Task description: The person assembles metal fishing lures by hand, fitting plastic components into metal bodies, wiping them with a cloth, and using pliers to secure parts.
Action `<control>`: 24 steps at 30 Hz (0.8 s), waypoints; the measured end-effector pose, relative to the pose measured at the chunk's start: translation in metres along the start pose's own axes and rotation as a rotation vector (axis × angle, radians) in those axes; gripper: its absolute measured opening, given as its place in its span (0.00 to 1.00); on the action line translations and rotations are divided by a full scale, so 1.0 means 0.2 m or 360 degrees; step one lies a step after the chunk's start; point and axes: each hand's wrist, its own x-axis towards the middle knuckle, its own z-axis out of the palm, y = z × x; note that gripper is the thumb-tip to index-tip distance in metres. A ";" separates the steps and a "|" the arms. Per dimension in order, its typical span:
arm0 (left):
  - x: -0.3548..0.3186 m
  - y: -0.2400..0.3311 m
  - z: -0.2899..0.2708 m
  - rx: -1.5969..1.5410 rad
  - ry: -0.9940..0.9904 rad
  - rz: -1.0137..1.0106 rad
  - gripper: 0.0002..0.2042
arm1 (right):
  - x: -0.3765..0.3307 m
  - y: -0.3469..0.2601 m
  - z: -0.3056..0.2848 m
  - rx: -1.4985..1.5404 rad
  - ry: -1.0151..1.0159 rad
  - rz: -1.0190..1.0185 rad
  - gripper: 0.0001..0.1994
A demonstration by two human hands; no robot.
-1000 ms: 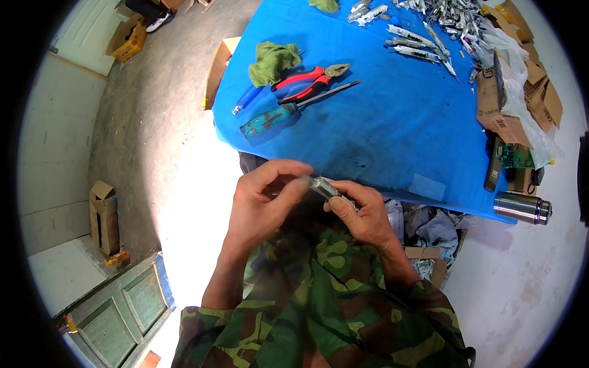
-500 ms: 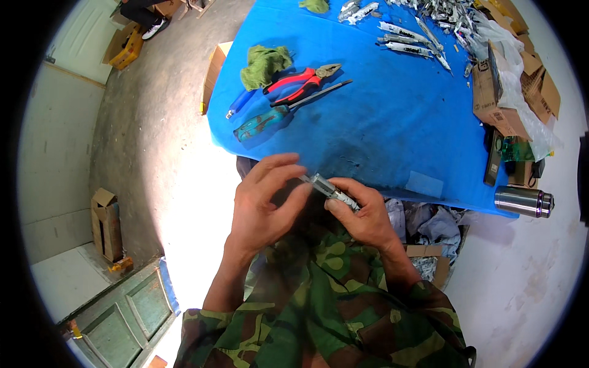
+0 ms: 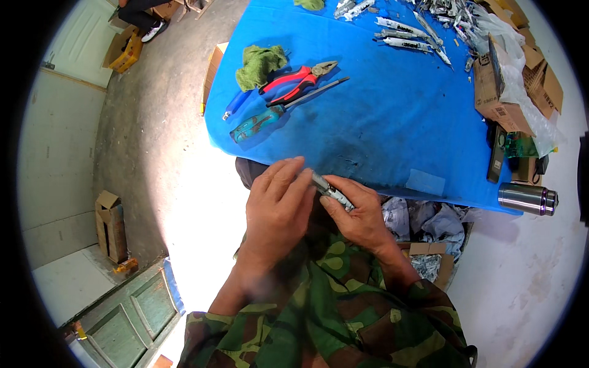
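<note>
Left hand: the left hand (image 3: 277, 211) is just below the near edge of the blue tabletop (image 3: 392, 116), fingers curled together over the left end of a small grey metal part (image 3: 328, 190); fingertips press on it, palm turned down.
Metal part: slim and short, tilted, held between both hands just in front of the tabletop's near edge, over the person's lap.
Right hand: the right hand (image 3: 359, 214) is closed on the part's right end, thumb and forefinger pinching it, the other fingers folded beneath.
Arms: both forearms come up from the lower edge in camouflage sleeves (image 3: 331, 313), wrists bent inward so the hands meet just short of the tabletop.
Cardboard box, floor: a small open box (image 3: 111, 224) stands well left of the tabletop; what is inside cannot be told.
Tools: on the tabletop's left part lie a green rag (image 3: 261, 64), red-handled pliers (image 3: 297, 80) and a teal-handled screwdriver (image 3: 279, 110), close together.
Metal pieces: a scatter of grey parts (image 3: 417, 30) along the tabletop's far edge.
Boxes, right: brown cartons (image 3: 509, 86) on the tabletop's right edge, covered partly by clear plastic.
Flask: a steel flask (image 3: 527, 199) lies on its side just off the tabletop's right near corner.
</note>
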 end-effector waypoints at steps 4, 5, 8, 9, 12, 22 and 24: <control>0.01 0.03 -0.02 0.0217 -0.0052 0.0042 0.18 | 0.01 -0.02 -0.02 -0.0092 -0.0055 0.0009 0.16; 0.02 0.03 -0.02 0.0272 -0.0070 0.0060 0.19 | 0.00 -0.01 -0.02 -0.0049 -0.0024 0.0050 0.16; 0.03 0.00 -0.03 0.0168 -0.0025 -0.0065 0.21 | 0.00 -0.01 -0.02 0.0023 0.0063 0.0176 0.16; 0.04 -0.01 -0.05 0.0114 0.0020 -0.0096 0.21 | 0.00 -0.02 -0.04 0.0017 0.0078 0.0224 0.16; 0.05 -0.08 -0.11 0.0064 0.0135 -0.0155 0.20 | 0.03 0.00 -0.09 -0.0085 0.0192 0.0113 0.16; 0.22 -0.35 -0.09 0.0485 0.0097 -0.0126 0.18 | 0.10 0.13 -0.20 -0.0591 0.0443 -0.0094 0.15; 0.25 -0.38 -0.05 0.0544 -0.0002 -0.0108 0.19 | 0.11 0.16 -0.21 -0.0751 0.0495 -0.0155 0.15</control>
